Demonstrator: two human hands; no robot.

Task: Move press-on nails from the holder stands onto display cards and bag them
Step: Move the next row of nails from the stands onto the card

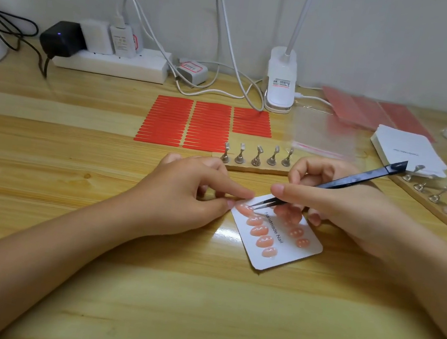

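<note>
A white display card [287,258] printed "Handmade Nail" lies tilted on the wooden table, with two rows of several peach press-on nails [259,230] stuck on it. My left hand [192,193] presses its index fingertip on the card's top corner beside the topmost nail [244,209]. My right hand [335,206] grips black tweezers [330,185], whose tips touch that topmost nail. Just behind my hands stands a wooden holder strip [257,169] with several bare metal stands. A second strip of stands [440,202] runs along the right.
Red adhesive tab sheets [205,126] lie behind the holder. A clear bag [325,138], a stack of blank cards [410,151] and pink sheets [370,110] sit at the back right. A power strip [110,62], cables and a clip lamp [281,82] line the wall.
</note>
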